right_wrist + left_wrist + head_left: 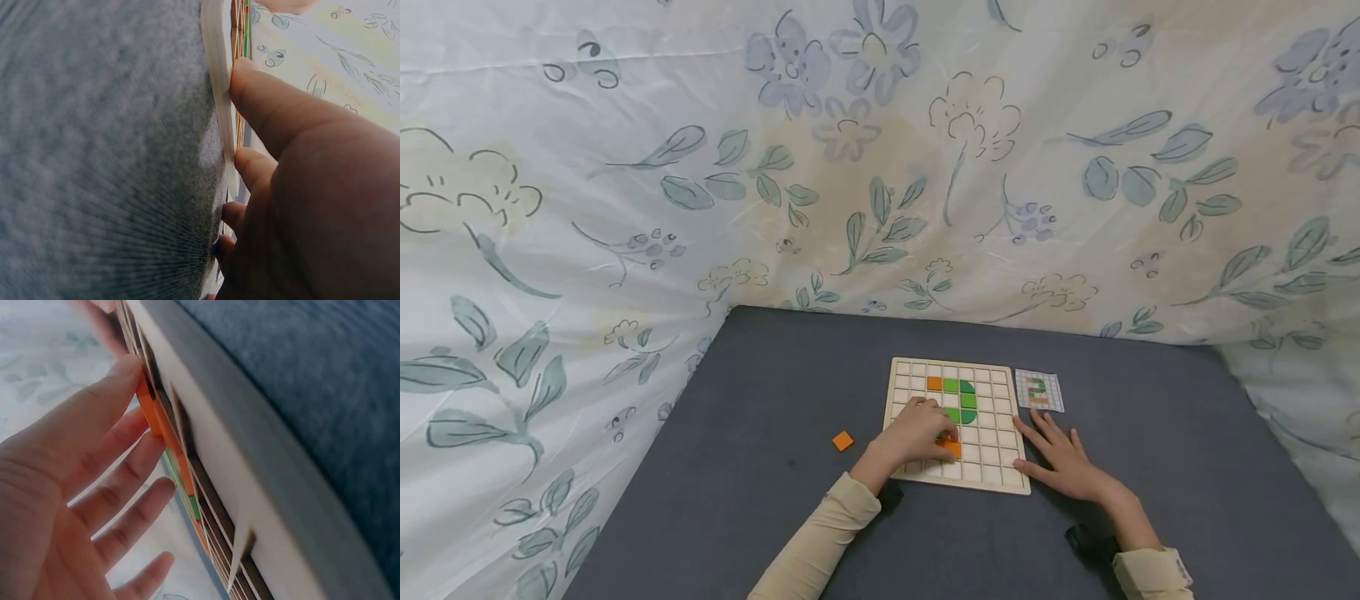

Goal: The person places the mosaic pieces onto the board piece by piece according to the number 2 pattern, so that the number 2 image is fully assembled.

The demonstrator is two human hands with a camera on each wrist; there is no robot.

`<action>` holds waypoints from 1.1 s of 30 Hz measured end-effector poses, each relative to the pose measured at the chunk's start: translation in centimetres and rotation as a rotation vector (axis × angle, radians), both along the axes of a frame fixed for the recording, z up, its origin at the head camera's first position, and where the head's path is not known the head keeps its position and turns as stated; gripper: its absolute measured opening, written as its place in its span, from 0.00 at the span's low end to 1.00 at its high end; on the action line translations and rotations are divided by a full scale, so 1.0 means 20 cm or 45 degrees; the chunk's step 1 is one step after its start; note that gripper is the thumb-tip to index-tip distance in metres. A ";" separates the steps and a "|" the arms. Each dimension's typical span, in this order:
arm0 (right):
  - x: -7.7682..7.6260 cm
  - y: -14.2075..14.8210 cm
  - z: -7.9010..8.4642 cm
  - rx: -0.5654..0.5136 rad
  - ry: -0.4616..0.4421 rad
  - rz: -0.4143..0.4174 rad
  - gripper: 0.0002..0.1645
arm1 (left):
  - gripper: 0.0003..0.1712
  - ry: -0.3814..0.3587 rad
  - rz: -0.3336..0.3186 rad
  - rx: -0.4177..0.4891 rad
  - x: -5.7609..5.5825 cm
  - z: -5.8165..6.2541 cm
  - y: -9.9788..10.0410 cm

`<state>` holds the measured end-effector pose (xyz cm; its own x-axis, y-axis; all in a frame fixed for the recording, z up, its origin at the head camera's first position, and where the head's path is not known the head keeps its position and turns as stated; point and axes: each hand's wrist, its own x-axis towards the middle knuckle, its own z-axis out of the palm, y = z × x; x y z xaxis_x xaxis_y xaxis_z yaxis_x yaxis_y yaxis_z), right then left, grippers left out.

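Observation:
A light wooden grid board (992, 455) lies on the dark table. Over its lower left part is my left hand (917, 432), pinching an orange square tile (952, 448) between thumb and fingertips at the grid. The left wrist view shows the thumb and fingers of that hand (94, 456) on the tile (148, 407). Higher on the board sit an orange tile (934, 383) and several green tiles (968, 401), some with a rounded corner. My right hand (1063, 462) lies spread at the board's right edge, thumb and a finger touching the rim (219, 69).
A loose orange tile (842, 441) lies on the table (760, 400) left of the board. Beside the board's upper right corner is a small pattern card (1039, 390) with a coloured figure on a grid. Floral cloth (880, 233) hangs behind the table.

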<state>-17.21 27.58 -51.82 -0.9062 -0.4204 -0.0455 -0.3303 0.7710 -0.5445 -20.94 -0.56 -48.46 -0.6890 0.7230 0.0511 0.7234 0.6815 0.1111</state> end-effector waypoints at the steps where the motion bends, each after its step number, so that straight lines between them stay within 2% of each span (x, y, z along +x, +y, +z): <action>1: 0.00 0.00 0.00 -0.003 0.003 0.000 0.43 | 0.16 0.004 0.002 -0.005 0.00 0.00 0.00; 7: 0.00 0.00 -0.01 -0.044 0.031 0.005 0.43 | 0.15 0.022 0.018 -0.008 0.00 -0.01 0.01; 14: 0.01 0.00 0.00 -0.046 0.025 0.009 0.43 | 0.15 -0.019 0.023 0.017 0.00 0.00 0.00; 24: 0.01 0.01 -0.03 -0.131 0.085 0.040 0.42 | 0.16 -0.029 0.008 0.022 -0.01 0.02 -0.08; 29: 0.01 0.01 -0.02 -0.087 0.049 0.033 0.42 | 0.16 -0.008 0.029 -0.013 -0.02 0.03 -0.13; 33: 0.00 0.02 -0.02 -0.066 -0.008 0.024 0.44 | 0.12 -0.014 0.064 -0.019 -0.02 0.04 -0.17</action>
<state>-17.26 27.92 -52.25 -0.8978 -0.4394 -0.0288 -0.3412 0.7354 -0.5855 -21.27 -3.94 -47.63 -0.7247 0.6883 0.0328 0.6872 0.7184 0.1082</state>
